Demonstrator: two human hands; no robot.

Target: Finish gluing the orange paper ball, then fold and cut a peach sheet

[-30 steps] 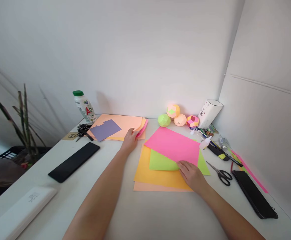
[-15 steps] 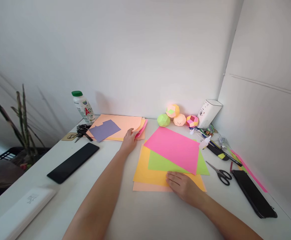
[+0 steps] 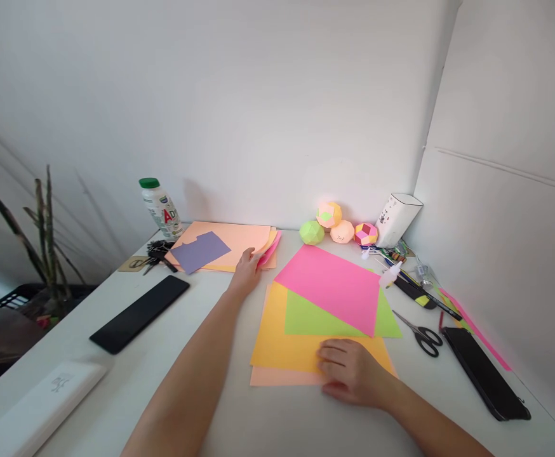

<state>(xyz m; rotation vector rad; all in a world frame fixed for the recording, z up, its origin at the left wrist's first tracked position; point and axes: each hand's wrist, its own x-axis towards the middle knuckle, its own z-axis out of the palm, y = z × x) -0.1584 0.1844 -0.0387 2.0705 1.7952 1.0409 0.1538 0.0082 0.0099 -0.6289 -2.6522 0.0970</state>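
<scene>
My right hand [image 3: 351, 373] lies flat, fingers stretched out, on the near edge of an orange sheet [image 3: 277, 343]. A peach sheet [image 3: 277, 379] lies under the orange one; a green sheet [image 3: 310, 317] and a pink sheet [image 3: 332, 285] lie on top of it. My left hand [image 3: 247, 270] reaches to a second stack of peach paper [image 3: 239, 238] at the back, its fingers curled at the stack's right corner, which is lifted a little. A purple cut piece [image 3: 199, 251] lies on that stack.
On the white desk [image 3: 129, 381]: a bottle with a green cap [image 3: 160, 206], keys [image 3: 156, 251], a black flat bar [image 3: 139, 313], a white case [image 3: 37, 406], several paper balls [image 3: 337, 225], a white box [image 3: 397, 219], scissors [image 3: 420, 333], pens [image 3: 415, 285], a black pouch [image 3: 484, 371]. Walls close behind and right.
My right hand slid from the pink sheet's near corner down to the orange sheet's near edge. The lower sheets shifted slightly toward me. My left hand stayed on the back stack.
</scene>
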